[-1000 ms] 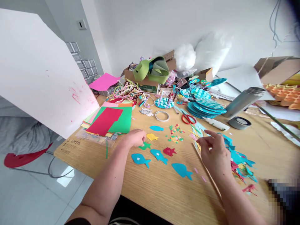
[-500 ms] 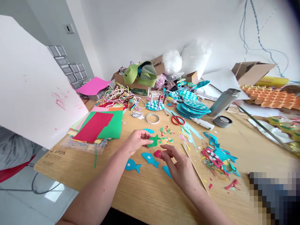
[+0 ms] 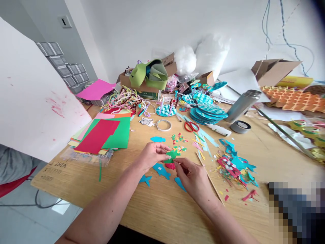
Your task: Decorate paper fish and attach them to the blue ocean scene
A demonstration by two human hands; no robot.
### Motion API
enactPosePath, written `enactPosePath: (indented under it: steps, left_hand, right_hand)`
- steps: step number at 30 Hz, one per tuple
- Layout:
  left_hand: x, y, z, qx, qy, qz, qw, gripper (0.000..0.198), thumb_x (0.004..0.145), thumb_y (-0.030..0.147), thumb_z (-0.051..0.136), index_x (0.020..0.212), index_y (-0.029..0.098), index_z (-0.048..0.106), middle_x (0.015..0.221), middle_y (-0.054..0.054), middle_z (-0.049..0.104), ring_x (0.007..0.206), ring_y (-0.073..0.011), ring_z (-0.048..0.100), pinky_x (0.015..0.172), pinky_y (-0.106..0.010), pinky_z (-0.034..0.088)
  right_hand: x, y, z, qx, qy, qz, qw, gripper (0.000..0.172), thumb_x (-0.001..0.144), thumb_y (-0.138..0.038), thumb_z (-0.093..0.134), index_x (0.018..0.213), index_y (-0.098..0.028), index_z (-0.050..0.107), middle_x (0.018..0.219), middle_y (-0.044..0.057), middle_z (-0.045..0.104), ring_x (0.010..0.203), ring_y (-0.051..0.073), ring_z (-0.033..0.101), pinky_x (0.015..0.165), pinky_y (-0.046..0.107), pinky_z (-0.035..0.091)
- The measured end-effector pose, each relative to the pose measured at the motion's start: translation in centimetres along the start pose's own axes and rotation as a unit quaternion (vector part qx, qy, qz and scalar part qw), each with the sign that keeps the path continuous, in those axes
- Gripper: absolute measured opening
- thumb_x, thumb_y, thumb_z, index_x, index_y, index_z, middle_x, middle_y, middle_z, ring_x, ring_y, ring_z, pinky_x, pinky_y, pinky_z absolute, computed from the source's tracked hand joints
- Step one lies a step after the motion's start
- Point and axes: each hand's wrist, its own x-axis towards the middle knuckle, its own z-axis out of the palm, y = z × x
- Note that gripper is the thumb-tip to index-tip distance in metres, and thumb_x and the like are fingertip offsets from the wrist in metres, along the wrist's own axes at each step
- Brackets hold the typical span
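Note:
My left hand (image 3: 155, 155) pinches a green paper fish cutout (image 3: 173, 155) between thumb and fingers, just above the table. My right hand (image 3: 191, 174) is closed, with thumb and forefinger together at the lower edge of the green fish; whatever they hold is too small to make out. Under the hands lies a red paper cutout (image 3: 170, 166), partly covered. Around it are blue paper fish, one with a small white square (image 3: 161, 170), one at the left (image 3: 145, 180) and one partly under my right hand (image 3: 179, 183). Another blue cutout (image 3: 157, 139) lies farther back.
Red-handled scissors (image 3: 191, 126), a tape roll (image 3: 164, 125) and a glue bottle (image 3: 218, 129) lie behind. Coloured paper sheets (image 3: 119, 135) are stacked left. Paper scraps (image 3: 237, 166) and a thin stick (image 3: 209, 178) lie right. A steel flask (image 3: 243, 105) stands near blue plates (image 3: 207, 117).
The green fish has moved slightly right and down in my left hand. My right hand's fingertips have come from beside the red cutout up to the green fish. The view has shifted a little.

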Motion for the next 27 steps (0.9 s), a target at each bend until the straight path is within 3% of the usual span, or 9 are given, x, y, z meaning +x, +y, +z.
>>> enactPosePath:
  steps: [27]
  left_hand:
    - [0.16,-0.51,0.39,0.034,0.008,0.018,0.999,0.022,0.064,0.006,0.073,0.085,0.011,0.068,0.071,-0.004,0.068,0.065,-0.0103,0.062,0.061,-0.021,0.048]
  right_hand:
    - [-0.18,0.21,0.40,-0.003,-0.015,0.020,1.000,0.020,0.088,-0.022,0.046,0.086,-0.019,0.065,0.056,-0.002,0.061,0.048,0.011,0.056,0.048,0.019,0.035]
